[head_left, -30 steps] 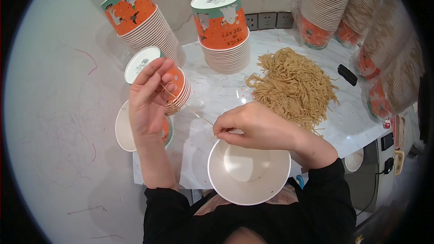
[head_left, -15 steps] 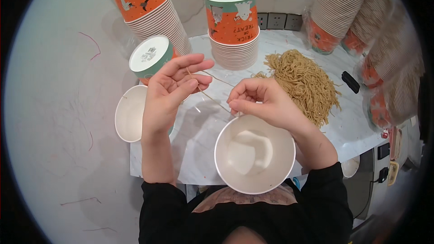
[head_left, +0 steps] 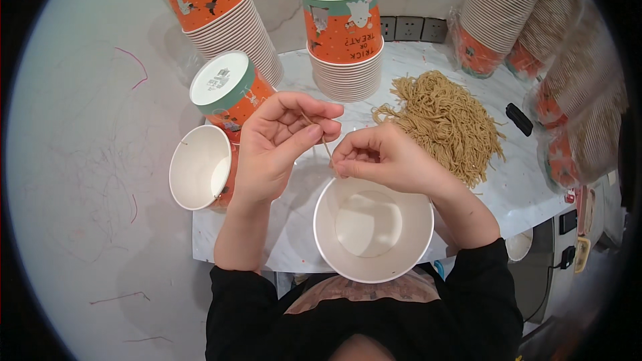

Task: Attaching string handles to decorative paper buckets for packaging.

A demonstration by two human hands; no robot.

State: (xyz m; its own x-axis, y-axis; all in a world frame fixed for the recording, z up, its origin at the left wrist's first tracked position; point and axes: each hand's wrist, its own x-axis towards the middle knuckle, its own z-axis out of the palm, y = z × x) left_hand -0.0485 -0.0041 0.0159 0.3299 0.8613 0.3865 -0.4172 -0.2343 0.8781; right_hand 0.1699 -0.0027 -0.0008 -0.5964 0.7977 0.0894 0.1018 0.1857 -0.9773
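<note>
A thin tan cord runs between my hands. My left hand has it pinched between thumb and curled fingers. Close by, my right hand pinches the cord at the far rim of a paper bucket. That bucket is white inside, and its mouth faces up in front of my body. Whether the cord passes through the bucket's wall is hidden by my right fingers. Beyond my right hand lies a loose heap of tan cords.
To the left, another bucket lies tipped, with bits of cord at its rim. Upside-down orange and green buckets and nested stacks stand behind. Bagged stacks line the right, near a black object. Sockets sit on the back wall.
My left hand has moved right, closer to my right hand, and its fingers have curled in. The cord between them is shorter. The bucket in front has shifted slightly left.
</note>
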